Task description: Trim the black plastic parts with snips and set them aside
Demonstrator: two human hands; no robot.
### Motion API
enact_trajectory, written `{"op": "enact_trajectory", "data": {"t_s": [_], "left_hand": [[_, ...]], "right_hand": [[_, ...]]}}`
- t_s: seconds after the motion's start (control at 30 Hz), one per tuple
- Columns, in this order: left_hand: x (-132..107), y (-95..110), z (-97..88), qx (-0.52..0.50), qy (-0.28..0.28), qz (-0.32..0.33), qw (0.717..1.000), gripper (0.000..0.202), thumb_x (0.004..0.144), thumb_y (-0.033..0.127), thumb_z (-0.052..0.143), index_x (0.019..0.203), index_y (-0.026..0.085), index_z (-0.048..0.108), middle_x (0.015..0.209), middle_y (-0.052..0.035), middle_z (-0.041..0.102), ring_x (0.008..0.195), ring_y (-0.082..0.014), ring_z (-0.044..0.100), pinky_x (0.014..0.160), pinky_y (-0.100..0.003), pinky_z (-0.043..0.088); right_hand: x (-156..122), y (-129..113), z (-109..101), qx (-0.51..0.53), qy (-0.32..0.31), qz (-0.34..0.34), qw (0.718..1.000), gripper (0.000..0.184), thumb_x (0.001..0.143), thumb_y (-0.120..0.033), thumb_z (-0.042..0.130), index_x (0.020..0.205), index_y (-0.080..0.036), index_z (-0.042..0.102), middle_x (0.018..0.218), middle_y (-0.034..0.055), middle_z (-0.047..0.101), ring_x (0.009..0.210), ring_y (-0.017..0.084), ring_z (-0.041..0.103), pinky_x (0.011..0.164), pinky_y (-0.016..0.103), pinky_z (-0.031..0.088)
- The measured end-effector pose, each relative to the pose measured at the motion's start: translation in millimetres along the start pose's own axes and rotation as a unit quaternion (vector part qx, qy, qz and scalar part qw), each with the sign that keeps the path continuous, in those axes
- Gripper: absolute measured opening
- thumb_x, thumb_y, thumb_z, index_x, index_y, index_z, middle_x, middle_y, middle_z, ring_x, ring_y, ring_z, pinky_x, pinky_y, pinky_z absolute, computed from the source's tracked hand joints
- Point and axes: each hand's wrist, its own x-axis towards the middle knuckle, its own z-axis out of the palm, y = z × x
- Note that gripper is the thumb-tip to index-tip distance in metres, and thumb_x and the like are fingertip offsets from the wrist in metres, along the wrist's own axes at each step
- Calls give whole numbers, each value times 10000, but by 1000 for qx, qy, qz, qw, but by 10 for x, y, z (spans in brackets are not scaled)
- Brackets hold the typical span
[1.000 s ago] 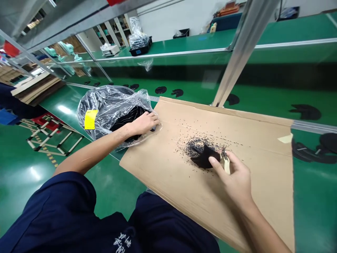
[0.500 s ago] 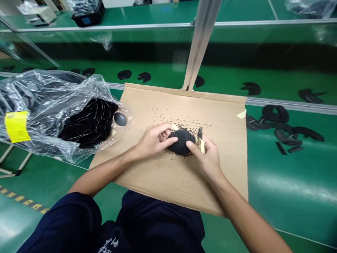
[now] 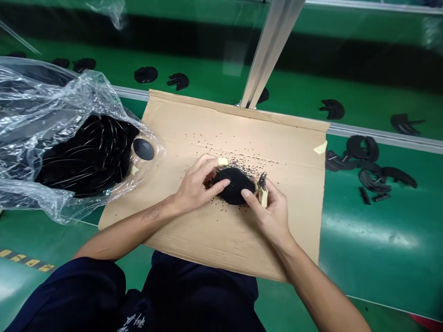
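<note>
Head view. A black rounded foam piece (image 3: 232, 186) is grasped by the left hand (image 3: 197, 186), the fingers curled over it, at the middle of a cardboard sheet (image 3: 277, 221). Small cream-handled pliers (image 3: 263, 193) are clenched in the right hand (image 3: 268, 216), just right of the piece. Black crumbs (image 3: 242, 162) are scattered over the sheet. A clear plastic bag (image 3: 62, 92) of black pieces lies at left, with a black disc (image 3: 143, 149) at its right edge. Further black shapes (image 3: 370, 170) lie on a green belt (image 3: 380, 258) at right.
</note>
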Motion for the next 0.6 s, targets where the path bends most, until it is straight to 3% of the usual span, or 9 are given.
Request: {"op": "enact_trajectory", "data": {"t_s": [0.07,0.17,0.3,0.4,0.5,0.6], "left_hand": [[-4,-7,12,-67,-40,-23,997,298,980,367,596,1193,164,646,1071,-82,696,896,-135,659,776,-255,566],[-7,0,8,-137,-60,-37,988,265,1011,359,553,1121,151,673,950,-59,743,839,-125,702,716,-218,577],[-38,27,-37,-45,-53,57,996,175,982,285,611,1040,152,707,890,-50,755,779,-122,702,700,-231,589],[-78,41,-48,20,-55,141,988,217,971,246,628,1163,168,692,983,-65,776,874,-137,733,792,-266,623],[-88,47,-32,-10,-45,125,991,324,938,267,690,1250,182,668,1022,-71,787,918,-144,749,845,-277,630],[-59,46,-19,-92,-29,108,989,295,900,319,743,1162,183,720,994,-79,782,907,-142,739,820,-265,618]], "right_hand": [[-9,6,2,-18,0,-8,1000,281,835,-447,760,938,-220,630,773,-17,629,645,133,556,600,262,511],[-11,22,-19,-56,-1,-35,998,251,853,-434,745,934,-224,633,719,-29,600,590,124,525,541,252,478],[1,7,-80,-155,18,-134,979,215,871,-370,740,1011,-231,656,860,28,694,674,161,607,626,314,538],[2,-16,-112,-216,-13,-235,948,149,896,-264,704,1035,-228,664,957,78,736,847,219,696,762,385,584],[-13,-2,-106,-220,-41,-284,932,129,912,-155,643,1013,-235,656,906,65,734,846,212,713,733,365,596],[-33,44,-74,-199,-32,-317,927,202,885,-91,650,1017,-244,645,905,51,736,842,199,721,706,335,596]]}}
